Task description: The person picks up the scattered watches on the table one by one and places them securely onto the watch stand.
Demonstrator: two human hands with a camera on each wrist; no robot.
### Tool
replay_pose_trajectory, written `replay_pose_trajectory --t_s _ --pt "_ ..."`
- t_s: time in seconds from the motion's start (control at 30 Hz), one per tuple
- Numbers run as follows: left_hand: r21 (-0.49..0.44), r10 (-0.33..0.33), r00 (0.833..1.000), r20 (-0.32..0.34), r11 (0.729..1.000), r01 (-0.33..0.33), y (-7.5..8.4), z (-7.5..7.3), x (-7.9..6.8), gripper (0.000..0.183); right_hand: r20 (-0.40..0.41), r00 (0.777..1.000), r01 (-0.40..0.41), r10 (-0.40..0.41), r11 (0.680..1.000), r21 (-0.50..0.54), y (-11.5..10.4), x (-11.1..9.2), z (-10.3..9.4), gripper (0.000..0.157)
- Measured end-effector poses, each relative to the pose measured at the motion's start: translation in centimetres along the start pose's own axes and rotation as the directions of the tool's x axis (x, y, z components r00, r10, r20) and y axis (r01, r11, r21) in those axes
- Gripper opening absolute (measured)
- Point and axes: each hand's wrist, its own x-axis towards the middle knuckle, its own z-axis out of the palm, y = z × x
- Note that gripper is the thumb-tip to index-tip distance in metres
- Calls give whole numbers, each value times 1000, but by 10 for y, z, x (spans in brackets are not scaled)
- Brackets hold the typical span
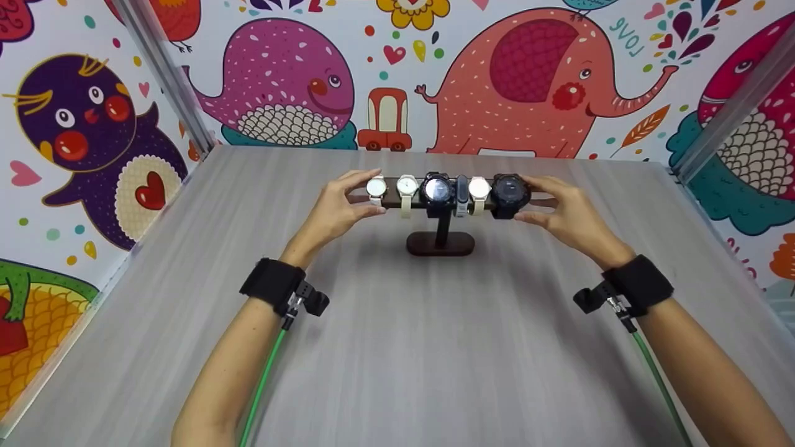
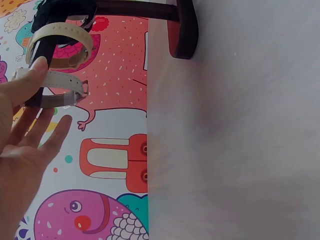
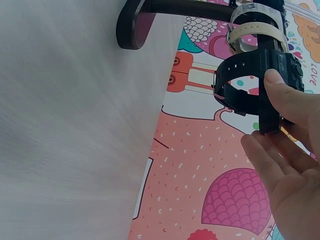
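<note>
A dark brown T-shaped watch stand [image 1: 441, 244] stands upright on the table, with several watches strapped along its crossbar. My left hand [image 1: 335, 208] holds the bar's left end, thumb in front beside a white-strapped watch [image 1: 376, 187] and fingers behind. At the other end my right hand [image 1: 574, 217] grips the bar next to a chunky black watch [image 1: 510, 191]; in the right wrist view the thumb presses the bar [image 3: 267, 110]. Between them hang a cream-strapped watch [image 1: 406, 187], a black watch [image 1: 437, 190], a slim band [image 1: 461, 192] and another pale watch [image 1: 479, 188].
The grey wood-grain table [image 1: 397, 347] extends in front of and around the stand. Cartoon-printed walls [image 1: 397, 81] rise at the back and sides, with metal posts [image 1: 168, 81] at the corners. Green cables [image 1: 264, 379] run from the wrist cameras along both forearms.
</note>
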Motion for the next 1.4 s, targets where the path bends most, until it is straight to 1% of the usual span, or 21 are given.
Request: replay_pose_trajectory --t_s 0.27,0.4,0.53,0.8,1.03,1.27,1.4 --pt "15 5 1000 5 1000 -5 2 2 4 69 3 1000 -11 11 1000 0 -1 0 -1 65" --pt "30 -9 1000 19 1000 9 5 2 6 71 1 1000 -5 5 1000 -1 -1 0 -1 65" --pt "72 -17 1000 27 997 15 7 3 7 73 0 1000 -2 2 1000 4 -1 1 -1 66" --pt "79 10 999 35 997 -12 5 8 9 73 0 1000 5 -5 1000 -13 -1 -1 -1 66" --pt "89 40 999 33 995 -43 3 8 7 72 -2 1000 3 -4 1000 -10 2 -1 0 66" --pt "87 46 999 -3 995 -46 3 7 7 53 -3 1000 13 -13 1000 -6 3 -1 0 66" --pt "82 38 999 -10 996 -37 6 6 8 51 2 1000 9 -9 1000 -24 2 -1 0 67"
